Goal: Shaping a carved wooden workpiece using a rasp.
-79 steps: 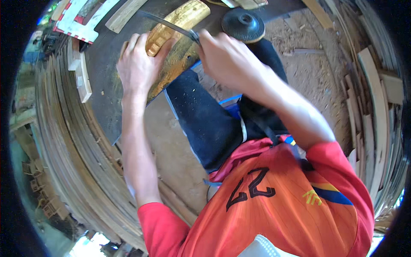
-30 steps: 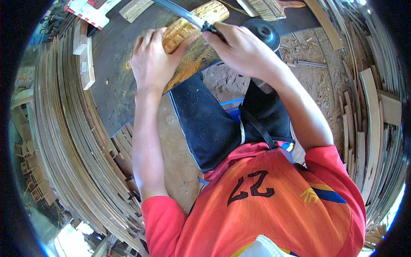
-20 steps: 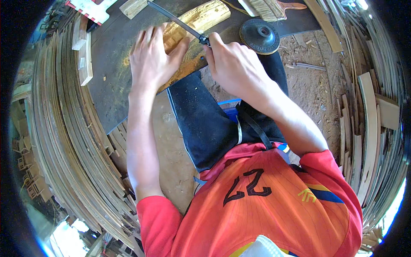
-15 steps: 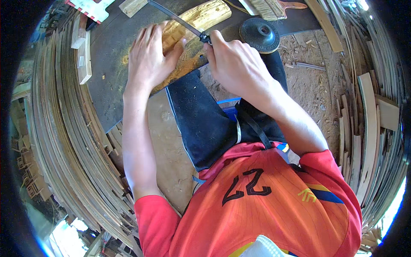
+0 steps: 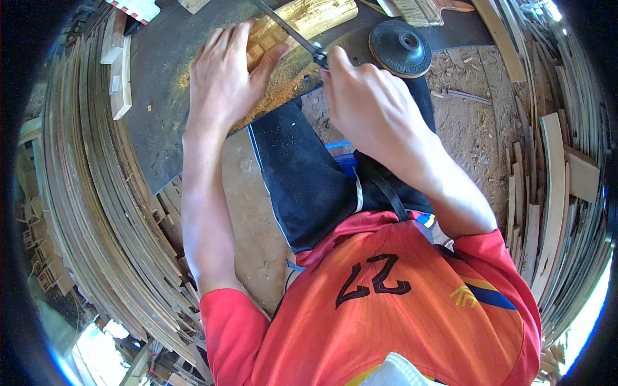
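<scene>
On the dark worktable lies a yellowish, rounded piece of wood [image 5: 315, 18] with squared notches cut into its left part. My left hand [image 5: 222, 77] rests over its left end, fingers along the far side and thumb spread toward the near side, holding it. My right hand [image 5: 376, 106] is closed around the dark handle end of a long, narrow metal tool that looks like a file [image 5: 283, 24]. Its shaft slants up and left across the wood, and the far end leaves the picture. Whether it touches the wood I cannot tell.
Sawdust [image 5: 283, 87] covers the worktable [image 5: 151, 138] near the wood. A black round disc [image 5: 400, 48] sits right of my right hand, with a wide brush [image 5: 418, 9] beyond it. Wood blocks [image 5: 121, 87] stand at the left edge. Stacked strips [image 5: 84, 161] line both sides.
My right hand and the file-like tool have shifted slightly right. My left hand stays on the wood. The whole view has also moved a little.
</scene>
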`<control>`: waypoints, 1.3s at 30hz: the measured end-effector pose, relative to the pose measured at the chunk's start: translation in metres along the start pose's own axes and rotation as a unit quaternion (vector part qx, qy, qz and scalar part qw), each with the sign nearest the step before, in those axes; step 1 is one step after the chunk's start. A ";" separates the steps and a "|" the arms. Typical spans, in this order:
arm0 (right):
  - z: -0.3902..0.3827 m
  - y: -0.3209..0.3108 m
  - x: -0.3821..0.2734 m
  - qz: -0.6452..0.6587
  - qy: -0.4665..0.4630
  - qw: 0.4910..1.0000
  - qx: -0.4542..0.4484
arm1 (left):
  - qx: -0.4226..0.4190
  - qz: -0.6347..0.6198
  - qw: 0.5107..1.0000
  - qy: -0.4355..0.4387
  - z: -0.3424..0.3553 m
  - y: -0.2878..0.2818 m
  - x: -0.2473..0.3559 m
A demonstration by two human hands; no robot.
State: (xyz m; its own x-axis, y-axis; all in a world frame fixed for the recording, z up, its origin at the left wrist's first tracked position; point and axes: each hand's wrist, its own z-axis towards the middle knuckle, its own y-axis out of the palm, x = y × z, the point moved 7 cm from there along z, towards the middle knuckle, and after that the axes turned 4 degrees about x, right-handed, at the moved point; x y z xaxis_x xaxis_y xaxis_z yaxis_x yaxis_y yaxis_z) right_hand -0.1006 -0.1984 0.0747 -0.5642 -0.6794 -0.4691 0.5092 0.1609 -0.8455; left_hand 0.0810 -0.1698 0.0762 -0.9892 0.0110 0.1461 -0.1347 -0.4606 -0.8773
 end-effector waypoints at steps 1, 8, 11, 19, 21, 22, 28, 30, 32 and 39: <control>0.002 0.001 -0.006 -0.016 -0.021 0.999 0.031 | -0.004 -0.002 1.000 0.000 0.001 0.002 -0.002; 0.008 0.008 -0.011 -0.026 -0.050 0.996 0.064 | 0.019 0.081 0.996 0.026 0.001 0.003 0.004; -0.011 -0.001 -0.003 -0.018 0.003 1.000 0.009 | -0.049 0.093 0.993 -0.052 0.007 0.004 0.004; 0.012 0.017 -0.016 -0.002 -0.057 0.996 0.070 | -0.041 0.071 0.996 -0.045 0.002 -0.005 0.004; -0.014 0.010 -0.005 0.006 -0.006 1.000 0.017 | -0.033 0.082 0.995 -0.055 0.005 -0.004 0.007; -0.026 0.002 -0.002 -0.018 0.021 1.000 0.012 | -0.038 0.107 0.993 -0.043 0.005 0.004 0.000; -0.025 0.012 -0.021 0.047 -0.023 0.997 -0.064 | -0.001 0.044 0.995 0.092 0.010 0.011 -0.001; -0.020 0.008 -0.015 0.060 -0.026 0.996 -0.061 | -0.011 0.029 0.998 0.062 0.015 0.010 -0.005; -0.017 -0.010 -0.002 0.048 -0.011 0.998 -0.026 | -0.026 0.042 0.996 0.073 0.012 0.006 -0.004; 0.029 0.007 -0.007 0.044 -0.110 0.992 0.046 | -0.038 0.038 0.998 0.036 0.007 0.005 0.008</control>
State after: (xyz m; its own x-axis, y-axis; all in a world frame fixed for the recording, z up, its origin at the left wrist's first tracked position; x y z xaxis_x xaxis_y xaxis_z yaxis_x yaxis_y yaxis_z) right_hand -0.0742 -0.2135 0.0794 -0.3643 -0.8075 -0.4640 0.6123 0.1677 -0.7726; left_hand 0.0731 -0.1779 0.0758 -0.9980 0.0441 0.0460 -0.0597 -0.3939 -0.9172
